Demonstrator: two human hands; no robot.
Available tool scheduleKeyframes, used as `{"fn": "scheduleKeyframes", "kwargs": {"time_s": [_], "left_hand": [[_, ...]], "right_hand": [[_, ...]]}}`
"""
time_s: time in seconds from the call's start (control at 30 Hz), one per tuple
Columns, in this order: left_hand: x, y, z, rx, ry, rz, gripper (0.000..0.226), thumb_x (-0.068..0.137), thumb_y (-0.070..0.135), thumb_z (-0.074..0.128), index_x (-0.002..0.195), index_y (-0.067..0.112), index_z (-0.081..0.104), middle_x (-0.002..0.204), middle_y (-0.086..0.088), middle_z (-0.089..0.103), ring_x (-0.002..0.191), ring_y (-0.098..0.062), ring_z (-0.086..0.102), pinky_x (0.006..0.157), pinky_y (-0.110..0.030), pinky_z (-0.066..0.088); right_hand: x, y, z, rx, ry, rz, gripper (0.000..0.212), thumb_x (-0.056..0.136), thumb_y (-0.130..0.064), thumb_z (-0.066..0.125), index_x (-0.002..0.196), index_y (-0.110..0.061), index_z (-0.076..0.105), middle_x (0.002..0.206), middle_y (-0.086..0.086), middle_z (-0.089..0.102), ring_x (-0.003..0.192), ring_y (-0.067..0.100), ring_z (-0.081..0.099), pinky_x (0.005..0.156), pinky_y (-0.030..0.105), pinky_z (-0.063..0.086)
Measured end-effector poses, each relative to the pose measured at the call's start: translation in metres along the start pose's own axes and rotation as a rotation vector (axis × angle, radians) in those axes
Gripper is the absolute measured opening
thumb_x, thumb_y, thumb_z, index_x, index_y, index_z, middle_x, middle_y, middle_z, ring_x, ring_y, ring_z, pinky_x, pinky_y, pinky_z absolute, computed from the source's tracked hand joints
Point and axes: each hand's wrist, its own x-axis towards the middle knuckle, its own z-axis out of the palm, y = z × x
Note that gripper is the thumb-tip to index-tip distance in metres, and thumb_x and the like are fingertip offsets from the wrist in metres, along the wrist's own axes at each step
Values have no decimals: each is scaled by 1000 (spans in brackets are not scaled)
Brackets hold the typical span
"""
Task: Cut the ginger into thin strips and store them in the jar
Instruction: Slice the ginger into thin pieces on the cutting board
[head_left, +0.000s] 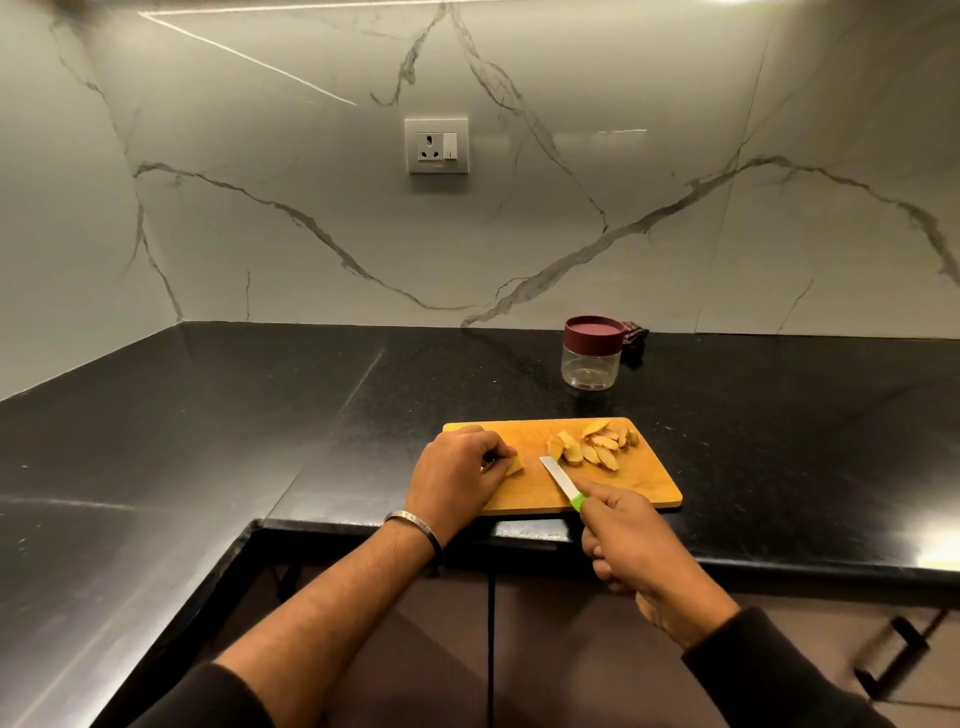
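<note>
A wooden cutting board (639, 486) lies at the counter's front edge. My left hand (457, 475) pins a small piece of ginger (514, 465) on the board's left side. My right hand (631, 535) grips a knife (561, 480) with a green handle. Its blade points up and left, and the tip rests on the board between the held piece and a pile of ginger slices (595, 444) at the board's far right. Behind the board stands a clear jar (591, 364) with a maroon lid on; it looks nearly empty.
The black counter (208, 415) wraps around to the left in an L shape. A dark patterned object (635, 340) lies behind the jar against the marble wall. A wall socket (437, 145) sits above. Cabinet doors and a handle (893, 654) are below the counter edge.
</note>
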Motion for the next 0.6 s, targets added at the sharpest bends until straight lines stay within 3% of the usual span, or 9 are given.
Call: {"fn": "scheduleKeyframes", "kwargs": {"time_s": [0.1,0.3,0.47,0.6], "left_hand": [[1,0,-1,-16,-5,-2,11,84,34,76,86,23,76,87,11,73,76,-1,64,72,-19,55],[5,6,-4,44,-15,-1,9,86,30,73,87,21,76,88,9,70,75,-4,61,65,-7,41],[5,9,-5,63,-41,35,8,88,27,72,90,21,76,93,8,69,78,-6,62,72,-20,53],[9,2,-11,8,-119,42,10,90,18,70,98,20,77,99,5,72,88,-5,65,84,-22,55]], "right_hand": [[-9,-3,3,-292,72,-204,47,105,-21,42,151,-31,41,66,-14,51,50,4,42,45,20,34],[-20,-13,18,-718,123,-390,57,105,-31,39,158,-38,20,80,-4,59,66,9,52,51,21,33],[-19,-16,26,-818,150,-385,58,106,-34,35,159,-36,12,88,-3,59,77,10,54,62,26,39],[-21,-11,21,-783,166,-378,58,106,-34,36,159,-36,13,81,-4,60,70,10,55,57,23,41]]}}
